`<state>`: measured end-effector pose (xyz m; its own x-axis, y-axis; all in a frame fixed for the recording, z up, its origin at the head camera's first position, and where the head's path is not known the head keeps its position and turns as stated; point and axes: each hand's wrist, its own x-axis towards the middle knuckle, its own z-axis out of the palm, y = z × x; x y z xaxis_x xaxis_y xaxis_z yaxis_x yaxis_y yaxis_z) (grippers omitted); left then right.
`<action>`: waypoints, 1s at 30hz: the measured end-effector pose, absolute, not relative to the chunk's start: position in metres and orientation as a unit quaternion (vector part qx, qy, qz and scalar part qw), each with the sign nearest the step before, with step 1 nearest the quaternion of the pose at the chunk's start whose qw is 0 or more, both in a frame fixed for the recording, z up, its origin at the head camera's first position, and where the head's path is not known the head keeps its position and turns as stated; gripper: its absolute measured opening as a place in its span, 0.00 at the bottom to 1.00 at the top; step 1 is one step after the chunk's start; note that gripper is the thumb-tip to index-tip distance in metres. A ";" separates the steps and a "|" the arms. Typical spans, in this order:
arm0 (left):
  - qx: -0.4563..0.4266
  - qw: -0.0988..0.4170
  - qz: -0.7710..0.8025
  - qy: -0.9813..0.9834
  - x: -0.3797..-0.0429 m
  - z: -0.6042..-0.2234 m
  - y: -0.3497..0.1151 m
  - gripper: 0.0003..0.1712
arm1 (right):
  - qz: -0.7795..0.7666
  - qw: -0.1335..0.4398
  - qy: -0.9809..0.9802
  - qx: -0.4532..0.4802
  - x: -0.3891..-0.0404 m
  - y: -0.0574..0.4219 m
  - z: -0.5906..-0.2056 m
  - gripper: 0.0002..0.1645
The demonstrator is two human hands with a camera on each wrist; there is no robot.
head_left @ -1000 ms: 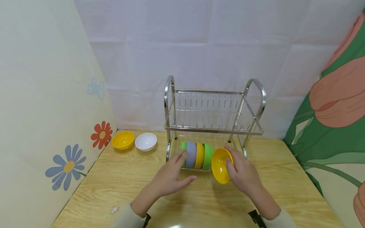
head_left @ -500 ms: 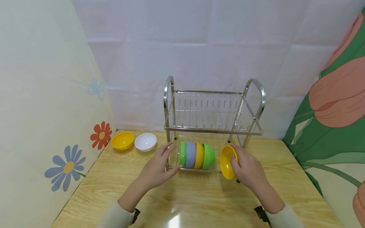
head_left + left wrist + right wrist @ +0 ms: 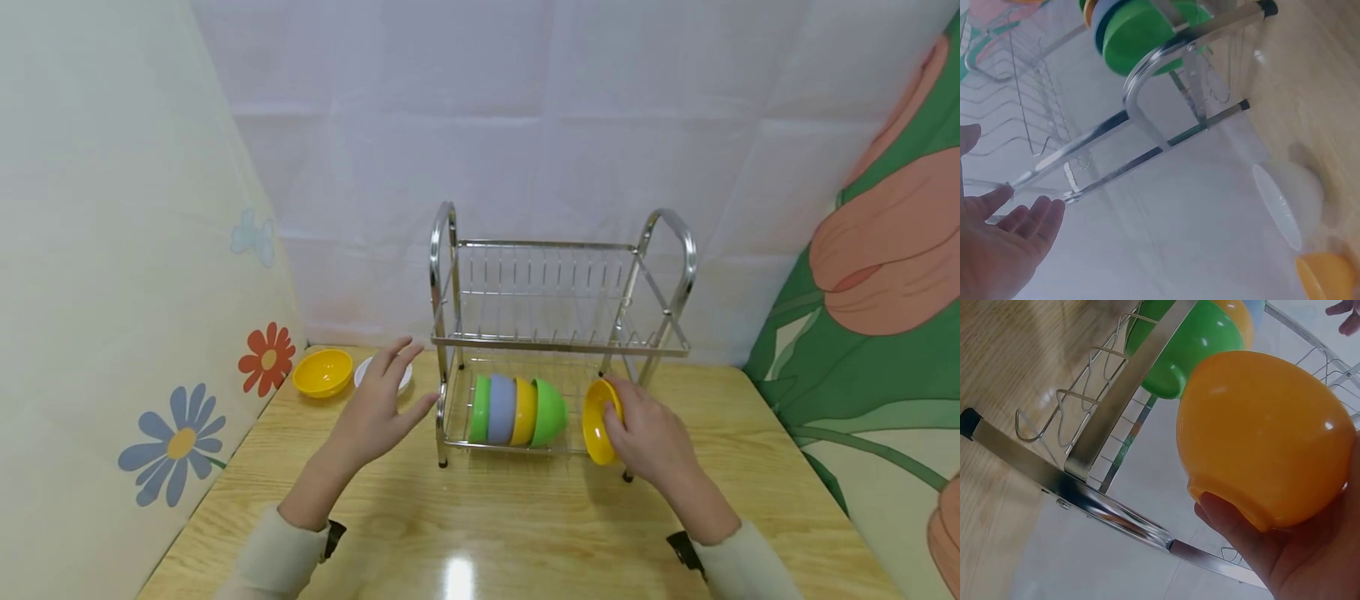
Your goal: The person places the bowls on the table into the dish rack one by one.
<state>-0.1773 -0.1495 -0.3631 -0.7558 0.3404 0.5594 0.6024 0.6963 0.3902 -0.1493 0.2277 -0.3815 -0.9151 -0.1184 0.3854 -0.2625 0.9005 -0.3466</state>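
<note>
My right hand (image 3: pixel 652 433) pinches a yellow bowl (image 3: pixel 598 423) by its rim and base, tilted on its side at the right end of the rack's lower tier. In the right wrist view the thumb presses the foot of the bowl (image 3: pixel 1260 437). My left hand (image 3: pixel 375 421) holds nothing, its fingers spread, left of the rack and partly in front of a white bowl (image 3: pixel 363 372). On the lower tier a green bowl (image 3: pixel 480 408), a lavender bowl (image 3: pixel 502 408), a yellow bowl (image 3: pixel 525 410) and another green bowl (image 3: pixel 551 412) stand on edge in a row.
The two-tier metal dish rack (image 3: pixel 558 344) stands at the back of the wooden table (image 3: pixel 540 525). A yellow bowl (image 3: pixel 322 373) sits upright at the back left, beside the white one. Cloth walls with printed flowers enclose the table.
My left hand has moved away from the bowls, leftward and back toward the white bowl. The right hand has carried its yellow bowl slightly right, farther into the lower tier's right end.
</note>
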 end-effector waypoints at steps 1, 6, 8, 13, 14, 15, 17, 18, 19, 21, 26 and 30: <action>-0.264 0.231 -0.290 -0.890 -0.178 -0.360 -0.151 0.40 | 0.201 0.173 -0.959 0.098 -0.151 0.227 -0.381 0.27; -0.261 0.235 -0.315 -0.882 -0.184 -0.345 -0.154 0.39 | 0.202 0.147 -0.964 0.093 -0.157 0.226 -0.382 0.27; -0.261 0.240 -0.316 -0.880 -0.186 -0.339 -0.155 0.39 | 0.199 0.141 -0.966 0.091 -0.159 0.225 -0.383 0.28; -0.270 0.260 -0.310 -0.874 -0.194 -0.324 -0.153 0.38 | 0.192 0.133 -0.969 0.086 -0.163 0.225 -0.386 0.28; -0.273 0.263 -0.310 -0.872 -0.196 -0.321 -0.153 0.38 | 0.191 0.132 -0.969 0.086 -0.164 0.225 -0.387 0.28; -0.277 0.267 -0.310 -0.870 -0.197 -0.318 -0.152 0.38 | 0.190 0.132 -0.969 0.088 -0.165 0.224 -0.387 0.28; -0.285 0.273 -0.310 -0.865 -0.200 -0.313 -0.151 0.38 | 0.188 0.132 -0.969 0.089 -0.167 0.225 -0.389 0.28; -0.287 0.275 -0.311 -0.863 -0.202 -0.310 -0.150 0.38 | 0.188 0.131 -0.969 0.089 -0.167 0.225 -0.390 0.28; -0.290 0.277 -0.313 -0.861 -0.203 -0.308 -0.149 0.37 | 0.187 0.131 -0.970 0.089 -0.168 0.225 -0.390 0.28; -0.296 0.280 -0.315 -0.857 -0.207 -0.302 -0.147 0.38 | 0.184 0.129 -0.970 0.089 -0.169 0.225 -0.392 0.29; -0.309 0.293 -0.314 -0.848 -0.219 -0.285 -0.139 0.38 | 0.177 0.126 -0.972 0.090 -0.174 0.225 -0.395 0.29; -0.313 0.301 -0.306 -0.847 -0.228 -0.272 -0.134 0.38 | 0.171 0.124 -0.973 0.097 -0.178 0.224 -0.398 0.29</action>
<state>-0.2279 -0.1336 -0.2722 -0.6220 0.3463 0.7023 0.7154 0.6160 0.3298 -0.1777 0.2244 -0.3977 -0.9506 -0.1463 0.2736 -0.2308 0.9227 -0.3086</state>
